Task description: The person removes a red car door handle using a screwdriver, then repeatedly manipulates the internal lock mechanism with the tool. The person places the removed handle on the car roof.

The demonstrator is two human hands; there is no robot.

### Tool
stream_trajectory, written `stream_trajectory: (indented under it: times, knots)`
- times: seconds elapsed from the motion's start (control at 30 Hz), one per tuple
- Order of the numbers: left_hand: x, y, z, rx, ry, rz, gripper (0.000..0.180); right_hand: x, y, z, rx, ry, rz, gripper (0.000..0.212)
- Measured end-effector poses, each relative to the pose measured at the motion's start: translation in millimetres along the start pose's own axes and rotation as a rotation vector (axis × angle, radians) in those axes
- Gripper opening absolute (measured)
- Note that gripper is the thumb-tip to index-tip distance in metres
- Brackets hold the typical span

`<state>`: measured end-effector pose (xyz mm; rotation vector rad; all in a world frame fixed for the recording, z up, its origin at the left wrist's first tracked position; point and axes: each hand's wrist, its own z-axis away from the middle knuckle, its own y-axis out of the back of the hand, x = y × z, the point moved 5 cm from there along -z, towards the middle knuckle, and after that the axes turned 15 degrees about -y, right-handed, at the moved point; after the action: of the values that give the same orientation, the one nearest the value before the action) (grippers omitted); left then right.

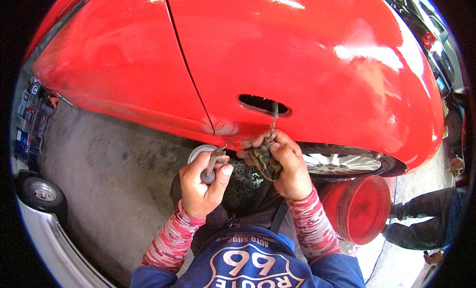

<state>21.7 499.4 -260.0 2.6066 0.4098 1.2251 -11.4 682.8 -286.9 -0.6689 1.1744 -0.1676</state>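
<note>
In front of me is the red body panel (307,50) of a car with a dark oval opening (255,103) in it. A thin cable (273,124) hangs out of that opening, with a grey sleeve at its top. It runs down to a grimy, oval part that looks like a side marker light (267,163), gripped in the fingers of my right hand (293,176). To its left, my left hand (201,186) is closed around a short tool (212,164) with a rounded grey end; its exact kind is unclear. The tool and the light are apart.
A red bucket (369,208) lies tipped beside the wheel (342,163), right of my arm. A white round rim (201,151) shows behind my left hand. Another person's dark-trousered legs (421,218) are at far right. A silver car (49,228) stands at lower left on the concrete floor (109,179).
</note>
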Motion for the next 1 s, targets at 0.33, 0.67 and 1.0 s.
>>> stream_trajectory:
  times: [0.33,0.67,1.0]
  knots:
    - [14.2,14.8,18.0,-0.213,0.150,0.044,0.034,-5.1,-11.9,-6.6,-0.174,-0.118,-0.136,0.038]
    - [48.0,42.0,48.8,-0.422,0.585,0.505,0.038,2.5,-16.4,-8.9,-0.112,-0.070,-0.213,0.038]
    - [59.1,68.0,17.0,-0.613,0.329,0.098,0.047,-5.2,-15.5,-8.8,0.023,-0.148,-0.114,0.037]
